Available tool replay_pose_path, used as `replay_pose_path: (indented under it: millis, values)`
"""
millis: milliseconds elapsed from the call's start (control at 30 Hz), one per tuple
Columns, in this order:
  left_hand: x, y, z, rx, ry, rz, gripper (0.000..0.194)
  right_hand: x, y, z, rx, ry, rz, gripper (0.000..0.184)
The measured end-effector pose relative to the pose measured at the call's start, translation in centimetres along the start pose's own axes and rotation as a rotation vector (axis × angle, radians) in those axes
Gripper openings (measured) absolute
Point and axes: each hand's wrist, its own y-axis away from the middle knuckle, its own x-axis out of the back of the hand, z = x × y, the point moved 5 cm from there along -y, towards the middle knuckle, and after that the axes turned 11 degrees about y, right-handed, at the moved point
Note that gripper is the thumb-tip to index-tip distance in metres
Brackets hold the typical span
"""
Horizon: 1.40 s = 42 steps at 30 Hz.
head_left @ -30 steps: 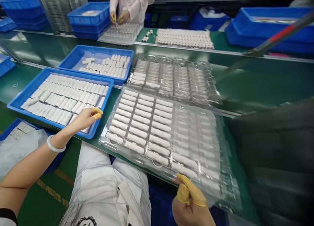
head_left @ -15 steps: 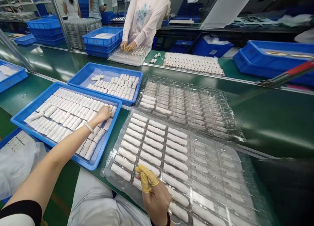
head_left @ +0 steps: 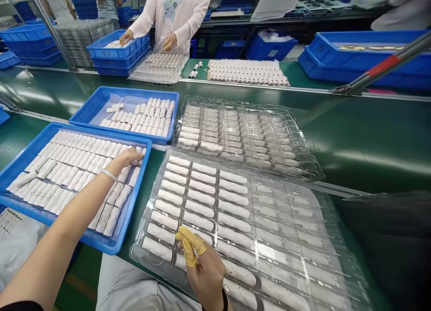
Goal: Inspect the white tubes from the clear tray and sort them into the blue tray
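My left hand (head_left: 127, 157) reaches into the near blue tray (head_left: 20, 160) and its fingers close round white cylindrical parts (head_left: 72, 167) at the tray's right end. My right hand (head_left: 204, 268), with yellow finger cots, rests on the front edge of a clear blister tray (head_left: 303, 239); thumb and forefinger are pinched together over a white part in the tray's front row. The blister tray's left columns hold white parts (head_left: 198, 194); its right side shows bare pockets.
A second blue tray (head_left: 90, 106) of white parts and another clear blister tray (head_left: 249, 133) lie behind, on the green belt (head_left: 370, 140). Across the belt a person in a pink top (head_left: 175, 14) handles parts beside stacked blue bins (head_left: 114, 55). A dark object (head_left: 390, 243) sits at right.
The view shifted and the trays appear lower and nearer. My left hand went from the tray's near rim into its right end. My right hand moved from the blister tray's underside onto its front row.
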Motion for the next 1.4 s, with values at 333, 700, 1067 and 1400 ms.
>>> replay_pose_path:
  millis: [333, 700, 1067, 1400]
  values:
    - [2.9, 5.4, 2.1, 0.005, 0.469, -0.129, 0.014, -1.4, -0.6, 0.8, -0.374, -0.290, -0.157, 0.023]
    - [-5.6, 22.4, -2.4, -0.340, 0.412, -0.429, 0.046, -4.0, -1.8, -0.5, -0.688, -0.713, -0.333, 0.044]
    - [-6.1, 24.0, -4.0, -0.630, 0.421, -0.374, 0.036, 0.3, -1.6, -2.0, -0.099, -0.080, -0.043, 0.031]
    - [-5.8, 24.3, -3.8, -0.661, 0.348, -0.287, 0.033, 0.2, -1.5, -2.1, -0.088, -0.092, -0.050, 0.034]
